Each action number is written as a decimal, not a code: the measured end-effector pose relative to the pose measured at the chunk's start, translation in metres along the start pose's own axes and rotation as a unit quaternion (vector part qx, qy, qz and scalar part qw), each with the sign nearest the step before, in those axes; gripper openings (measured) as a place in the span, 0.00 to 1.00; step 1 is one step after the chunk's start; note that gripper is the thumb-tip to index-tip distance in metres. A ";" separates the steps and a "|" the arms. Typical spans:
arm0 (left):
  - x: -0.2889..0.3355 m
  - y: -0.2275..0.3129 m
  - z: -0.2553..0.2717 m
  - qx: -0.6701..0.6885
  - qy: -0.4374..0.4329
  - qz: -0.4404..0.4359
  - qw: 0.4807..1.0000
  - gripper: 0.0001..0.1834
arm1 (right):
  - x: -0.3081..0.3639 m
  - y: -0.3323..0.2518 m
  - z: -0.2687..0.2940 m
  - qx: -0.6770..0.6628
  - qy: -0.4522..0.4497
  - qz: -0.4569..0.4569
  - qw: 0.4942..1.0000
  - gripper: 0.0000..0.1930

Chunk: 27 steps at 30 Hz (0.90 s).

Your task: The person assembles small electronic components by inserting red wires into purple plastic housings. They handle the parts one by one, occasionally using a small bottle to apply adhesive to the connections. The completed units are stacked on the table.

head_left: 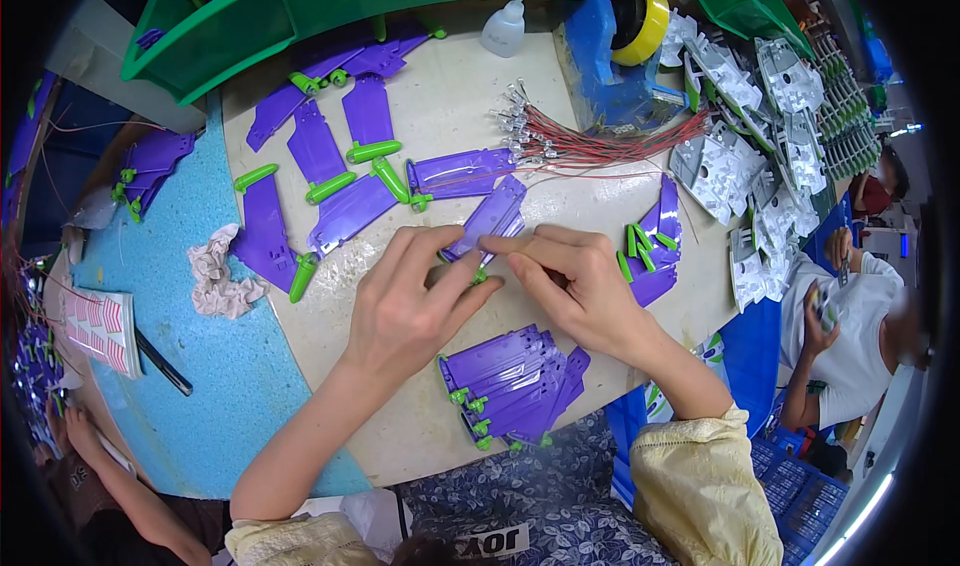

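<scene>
My left hand [412, 291] pinches a purple plastic wing piece [497, 213] from its left side, with a bit of green showing under the fingers. From the right, my right hand [578, 284] has its fingertips closed on the same piece; whatever small detail lies beneath them is hidden. Close below both hands lies a fanned stack of purple wing pieces [510, 376] with green ends. Beyond them, several more wing pieces [318, 144] with green pods are spread over the table. A bundle of red and black wires [600, 144] with small clear tips lies farther right.
A green bin [240, 46] borders the far side, near a white squeeze bottle [503, 30] and a blue tape dispenser [610, 76]. Grey-white plastic parts [705, 166] pile at right. Loose green pods [640, 244] rest on purple pieces. Crumpled paper [222, 274] lies left. Co-workers sit on both sides.
</scene>
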State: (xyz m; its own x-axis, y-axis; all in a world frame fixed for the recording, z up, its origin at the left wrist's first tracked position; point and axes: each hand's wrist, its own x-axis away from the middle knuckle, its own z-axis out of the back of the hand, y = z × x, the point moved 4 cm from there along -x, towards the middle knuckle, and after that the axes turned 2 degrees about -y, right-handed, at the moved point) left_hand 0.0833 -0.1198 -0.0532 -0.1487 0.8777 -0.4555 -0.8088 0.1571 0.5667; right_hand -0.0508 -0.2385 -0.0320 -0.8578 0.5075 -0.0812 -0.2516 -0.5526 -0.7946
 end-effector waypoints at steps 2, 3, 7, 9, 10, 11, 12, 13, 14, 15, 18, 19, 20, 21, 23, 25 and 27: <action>-0.005 0.007 0.000 -0.038 -0.004 -0.005 0.999 0.19 | -0.004 -0.005 0.018 0.131 0.054 -0.021 0.990 0.09; -0.006 0.004 -0.002 -0.045 -0.027 -0.010 0.999 0.23 | -0.009 0.003 0.032 0.161 0.114 -0.057 0.979 0.07; -0.013 -0.003 -0.006 -0.002 -0.132 0.076 0.988 0.36 | -0.035 0.000 0.058 0.108 0.213 0.003 0.971 0.04; -0.015 0.003 0.003 -0.061 -0.066 0.062 0.994 0.39 | -0.053 0.003 0.061 0.139 0.207 0.027 0.968 0.06; -0.016 0.005 0.008 -0.090 -0.032 0.056 0.994 0.40 | -0.062 0.005 0.060 0.167 0.206 0.028 0.964 0.06; -0.019 0.003 0.008 -0.097 -0.022 0.056 0.993 0.40 | -0.073 0.008 0.056 0.194 0.206 0.031 0.959 0.06; -0.021 -0.001 0.007 -0.107 -0.034 0.060 0.992 0.39 | -0.084 0.011 0.051 0.219 0.204 0.035 0.954 0.06; -0.024 -0.005 0.006 -0.117 -0.046 0.064 0.990 0.37 | -0.096 0.016 0.044 0.271 0.178 0.005 0.946 0.06; -0.027 -0.009 0.005 -0.124 -0.058 0.068 0.988 0.35 | -0.107 0.021 0.038 0.323 0.151 -0.027 0.934 0.06; -0.028 -0.012 0.006 -0.142 -0.042 0.059 0.987 0.32 | -0.115 0.024 0.033 0.375 0.124 -0.059 0.917 0.06; -0.010 -0.009 0.020 -0.079 0.057 0.025 0.995 0.28 | -0.124 0.023 0.027 0.384 0.165 -0.039 0.908 0.04; 0.000 0.007 0.030 -0.052 0.054 -0.032 0.997 0.22 | -0.126 0.029 0.031 0.384 0.158 -0.050 0.908 0.04; 0.009 0.021 0.035 0.021 -0.004 -0.064 0.998 0.20 | -0.124 0.027 0.039 0.363 0.156 -0.051 0.917 0.05; 0.021 0.028 0.037 0.091 -0.059 -0.090 0.990 0.18 | -0.127 0.017 0.042 0.341 0.151 -0.046 0.927 0.06; 0.040 0.026 0.032 0.077 -0.075 -0.047 0.993 0.17 | -0.103 -0.041 0.061 0.208 0.280 0.138 0.927 0.06; 0.046 0.022 0.022 0.029 -0.074 -0.024 0.997 0.18 | -0.062 -0.109 0.095 0.226 0.309 0.328 0.864 0.08; 0.026 0.025 0.020 -0.055 -0.050 0.015 0.997 0.18 | -0.018 -0.150 0.099 0.224 0.244 0.314 0.890 0.09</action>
State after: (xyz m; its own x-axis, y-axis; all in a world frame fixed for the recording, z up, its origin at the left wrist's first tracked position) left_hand 0.0712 -0.0840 -0.0370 -0.1200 0.9229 -0.3659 -0.8630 0.0853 0.4980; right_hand -0.0422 -0.2300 0.1483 -0.6229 0.1710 -0.7634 -0.0380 -0.9813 -0.1888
